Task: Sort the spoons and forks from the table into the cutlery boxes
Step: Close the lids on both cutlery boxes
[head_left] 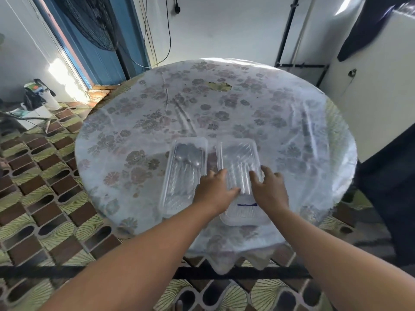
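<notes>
Both my hands rest on the right-hand cutlery box (239, 158), a clear plastic tray lying on the round counter (292, 113) under its flowered cloth. My left hand (213, 187) lies at the box's inner edge, fingers fairly straight over the rim and thumb reaching across the contents; my right hand (270, 189) sits at the outer edge, fingers spread and bent down onto the rim. Neither grip pinches a single piece; both are spread apart and pressing or steadying, as far as the blur allows me to tell.

The left-hand cutlery box (183, 176) stands just beside the first, and the spoons (188, 153) lie inside it, bowls toward the far end. The pieces under my hands look like the forks (238, 162), though glare through the plastic makes that a judgement. No loose spoon or fork shows on the cloth around the boxes.

The sorting looks essentially finished, and I seem to be settling the last pieces or squaring the box. The next move calls for little: lift both hands straight off without dragging the light tray, which could slide easily on the slick cloth.
</notes>
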Demonstrator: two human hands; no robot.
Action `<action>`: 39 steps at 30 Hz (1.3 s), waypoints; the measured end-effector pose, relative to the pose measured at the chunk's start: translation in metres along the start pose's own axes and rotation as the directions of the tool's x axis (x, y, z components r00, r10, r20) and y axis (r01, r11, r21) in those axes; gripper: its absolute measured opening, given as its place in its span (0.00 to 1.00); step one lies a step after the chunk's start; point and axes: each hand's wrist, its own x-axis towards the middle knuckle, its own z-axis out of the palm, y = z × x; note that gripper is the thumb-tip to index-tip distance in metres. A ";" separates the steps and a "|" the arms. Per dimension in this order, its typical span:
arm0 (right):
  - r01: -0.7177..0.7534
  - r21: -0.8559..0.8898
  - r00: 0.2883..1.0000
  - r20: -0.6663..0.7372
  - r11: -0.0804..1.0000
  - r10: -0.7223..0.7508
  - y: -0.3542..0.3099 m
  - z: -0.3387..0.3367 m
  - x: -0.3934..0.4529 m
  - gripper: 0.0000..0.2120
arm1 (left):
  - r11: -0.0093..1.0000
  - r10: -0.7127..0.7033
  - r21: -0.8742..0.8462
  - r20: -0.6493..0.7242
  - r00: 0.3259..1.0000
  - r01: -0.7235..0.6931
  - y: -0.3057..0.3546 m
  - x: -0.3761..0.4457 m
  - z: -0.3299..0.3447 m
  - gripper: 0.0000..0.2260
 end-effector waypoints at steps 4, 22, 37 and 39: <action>0.024 -0.056 1.000 0.012 0.998 -0.024 0.009 -0.001 0.003 0.31 | 0.998 0.018 0.067 0.025 1.000 -0.019 -0.004 0.004 0.006 0.36; 0.277 -0.249 0.961 0.048 0.928 -0.274 -0.011 0.011 0.044 0.34 | 0.892 0.144 0.384 0.257 0.956 -0.237 0.002 0.036 -0.011 0.62; 0.430 -0.487 0.889 0.375 0.760 -0.262 -0.061 0.036 0.111 0.32 | 0.817 0.160 0.516 0.224 0.961 -0.256 0.013 0.047 -0.008 0.64; 0.429 -0.487 0.891 0.368 0.761 -0.266 -0.059 0.035 0.115 0.33 | 0.817 0.156 0.519 0.222 0.962 -0.253 0.015 0.048 -0.009 0.64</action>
